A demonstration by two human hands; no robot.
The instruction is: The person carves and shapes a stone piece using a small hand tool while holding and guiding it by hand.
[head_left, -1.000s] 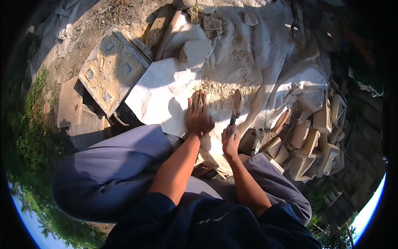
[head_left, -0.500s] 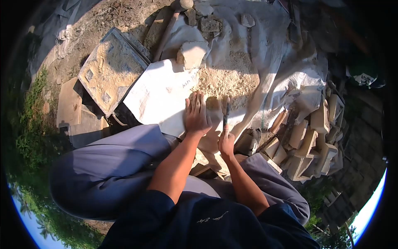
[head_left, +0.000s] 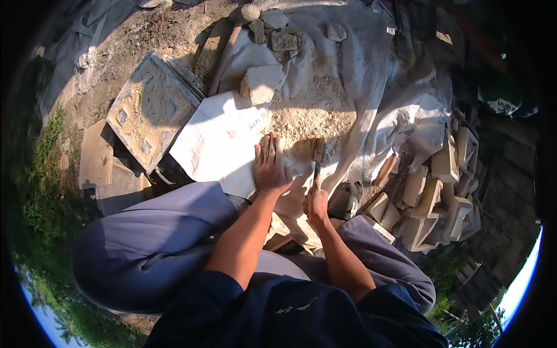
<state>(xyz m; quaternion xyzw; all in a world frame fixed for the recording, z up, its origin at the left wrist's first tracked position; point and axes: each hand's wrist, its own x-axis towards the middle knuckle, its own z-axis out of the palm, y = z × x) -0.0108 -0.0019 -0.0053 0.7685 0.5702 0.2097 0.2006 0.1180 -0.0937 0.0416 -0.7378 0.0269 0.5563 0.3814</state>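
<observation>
My left hand (head_left: 271, 168) lies flat, fingers extended, on the right part of a white sheet (head_left: 212, 142), its fingertips close to the pale crumbly material (head_left: 313, 116). To the right, my right hand (head_left: 316, 202) is wrapped round the handle of a trowel-like tool (head_left: 318, 152), whose narrow blade points away from me at the near edge of the crumbs. A pale stone block (head_left: 262, 83) rests beyond the sheet's far edge.
A dusty square panel (head_left: 154, 107) with diamond shapes lies to the left. A long-handled mallet (head_left: 227, 55) is at the upper middle. Angular cut blocks (head_left: 430, 197) are piled at the right. Crumpled white sheeting (head_left: 377, 75) spreads behind the crumbs.
The tool has turned and moved left with my right hand, from pointing up to the right to nearly straight ahead. My left hand stays flat. The view has shifted slightly.
</observation>
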